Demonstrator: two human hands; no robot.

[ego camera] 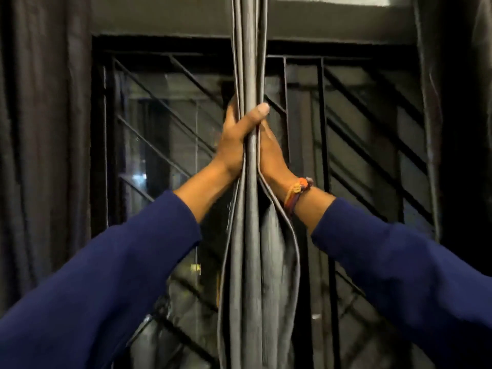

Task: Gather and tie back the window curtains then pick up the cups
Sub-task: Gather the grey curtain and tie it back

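Note:
A grey curtain hangs bunched into a narrow vertical bundle in the middle of the view. My left hand wraps it from the left, thumb across the front. From the right, my right hand presses against the same bundle, its fingers hidden behind the folds. A coloured thread band sits on my right wrist. Below my hands the folds spread out wider. No cups are in view.
Behind the bundle is a dark window with a black metal grille of diagonal bars. Dark curtains hang at the far left and far right. A pale ledge runs above the window.

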